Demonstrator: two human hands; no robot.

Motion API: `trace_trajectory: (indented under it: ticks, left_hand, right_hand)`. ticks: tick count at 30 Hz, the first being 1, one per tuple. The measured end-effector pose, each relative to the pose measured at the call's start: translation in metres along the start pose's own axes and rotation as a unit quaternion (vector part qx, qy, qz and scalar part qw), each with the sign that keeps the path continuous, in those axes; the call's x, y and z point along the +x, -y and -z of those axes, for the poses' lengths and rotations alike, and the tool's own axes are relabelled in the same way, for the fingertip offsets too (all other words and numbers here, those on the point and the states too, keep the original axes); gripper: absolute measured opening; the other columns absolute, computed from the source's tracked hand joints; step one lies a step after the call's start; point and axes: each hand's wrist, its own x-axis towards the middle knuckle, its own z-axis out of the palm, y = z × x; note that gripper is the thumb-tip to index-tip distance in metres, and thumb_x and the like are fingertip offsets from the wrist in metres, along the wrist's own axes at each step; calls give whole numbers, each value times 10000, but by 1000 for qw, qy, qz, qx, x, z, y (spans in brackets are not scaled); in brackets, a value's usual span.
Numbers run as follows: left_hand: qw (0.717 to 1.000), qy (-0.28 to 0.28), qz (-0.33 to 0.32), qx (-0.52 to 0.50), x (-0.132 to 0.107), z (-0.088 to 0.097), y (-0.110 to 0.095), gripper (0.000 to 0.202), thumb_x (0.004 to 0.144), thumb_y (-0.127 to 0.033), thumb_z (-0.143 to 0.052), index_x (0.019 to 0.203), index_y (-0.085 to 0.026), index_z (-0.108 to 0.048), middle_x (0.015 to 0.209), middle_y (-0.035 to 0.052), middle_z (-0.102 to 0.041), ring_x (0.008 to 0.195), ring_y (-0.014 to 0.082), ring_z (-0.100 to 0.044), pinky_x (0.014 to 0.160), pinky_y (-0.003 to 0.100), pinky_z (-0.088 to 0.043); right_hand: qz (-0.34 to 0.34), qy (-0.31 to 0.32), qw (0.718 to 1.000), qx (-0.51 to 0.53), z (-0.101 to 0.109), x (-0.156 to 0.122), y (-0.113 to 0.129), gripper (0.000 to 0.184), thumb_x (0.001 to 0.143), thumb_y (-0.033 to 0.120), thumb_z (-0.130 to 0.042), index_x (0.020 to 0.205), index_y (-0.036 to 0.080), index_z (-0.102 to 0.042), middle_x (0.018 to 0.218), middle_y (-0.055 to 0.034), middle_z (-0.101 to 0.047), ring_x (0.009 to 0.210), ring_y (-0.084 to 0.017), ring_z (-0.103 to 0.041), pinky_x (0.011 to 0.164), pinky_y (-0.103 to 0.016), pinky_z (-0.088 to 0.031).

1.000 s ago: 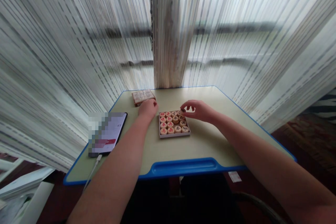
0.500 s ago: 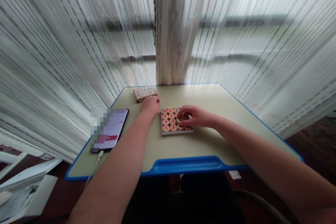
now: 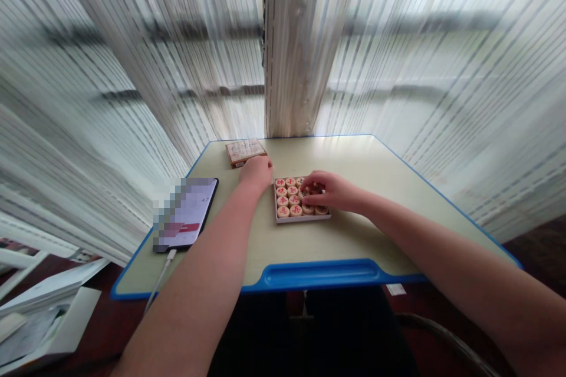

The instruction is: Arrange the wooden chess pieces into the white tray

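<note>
A small tray [image 3: 302,218] of round wooden Chinese chess pieces [image 3: 287,200] sits in the middle of the beige table [image 3: 354,230]. My right hand [image 3: 327,191] rests over the tray's right half with fingers curled down onto the pieces; whether it grips one is hidden. My left hand [image 3: 255,171] lies on the table just left of the tray's far corner, fingers curled loosely, knuckles up, and holds nothing that shows. Behind it lies a small flat box lid [image 3: 244,151] with printed characters.
A phone [image 3: 186,212] lies at the table's left, screen lit, with a white cable [image 3: 158,280] off the front edge. A blue pencil groove [image 3: 322,274] runs along the near edge. Striped sheer curtains [image 3: 132,70] surround the table. White items [image 3: 39,318] lie on the floor at left.
My right hand came down from a raised pinch above the tray's far right corner onto the pieces at the right. My left hand stayed put. The view shifted slightly.
</note>
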Motion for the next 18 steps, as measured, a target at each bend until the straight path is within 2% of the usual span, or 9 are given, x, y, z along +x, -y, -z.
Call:
trace_trajectory:
  ticks: [5, 13, 18]
  left_hand:
    - [1000, 1, -1, 5, -1, 1, -1, 259, 821, -264, -487, 964, -203, -696, 981, 82, -696, 937, 229, -622, 838, 314, -482]
    - [1000, 2, -7, 6, 0, 0, -1, 253, 826, -266, -482, 955, -207, -691, 993, 83, -695, 939, 241, -622, 842, 339, -481]
    - [1000, 5, -5, 5, -2, 1, -2, 248, 830, -274, -482, 945, -205, -690, 996, 84, -693, 941, 240, -620, 834, 334, -483]
  right_hand:
    - [-10, 21, 1000, 2, 2, 0, 0, 252, 677, 330, -685, 876, 175, -676, 802, -14, -560, 713, -130, -516, 642, -244, -407]
    - [15, 56, 998, 12, 6, -2, 4, 210, 710, 320, -673, 862, 176, -686, 868, -39, -581, 828, -161, -563, 753, -265, -434]
    - [25, 23, 999, 30, 6, -1, 0, 168, 774, 267, -587, 837, 160, -699, 828, -41, -581, 749, -139, -543, 689, -262, -429]
